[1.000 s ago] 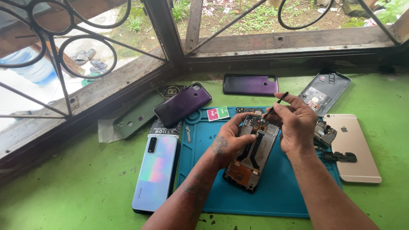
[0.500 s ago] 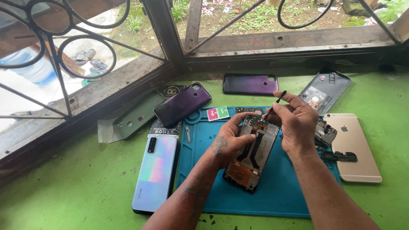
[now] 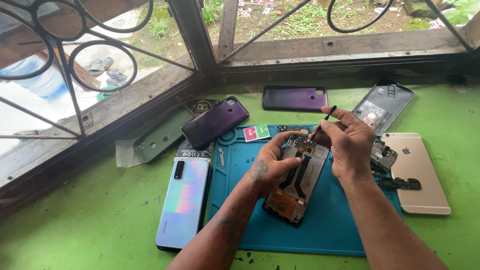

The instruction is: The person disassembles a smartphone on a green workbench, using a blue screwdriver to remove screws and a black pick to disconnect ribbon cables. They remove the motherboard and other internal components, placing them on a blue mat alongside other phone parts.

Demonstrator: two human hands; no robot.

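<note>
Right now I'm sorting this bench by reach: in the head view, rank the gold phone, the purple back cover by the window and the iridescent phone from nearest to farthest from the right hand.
From the right hand:
1. Gold phone, face down just to its right.
2. Purple back cover, ahead by the window frame.
3. Iridescent phone, far left, beyond the blue mat.

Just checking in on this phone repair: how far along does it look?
Done: the opened phone lies on the blue mat with its back off and its insides bare; a small circuit board lies beside it. In hand: the left hand steadies the phone while the right hand works a thin black tool at its top end. Left: nothing is closed up yet.
</note>
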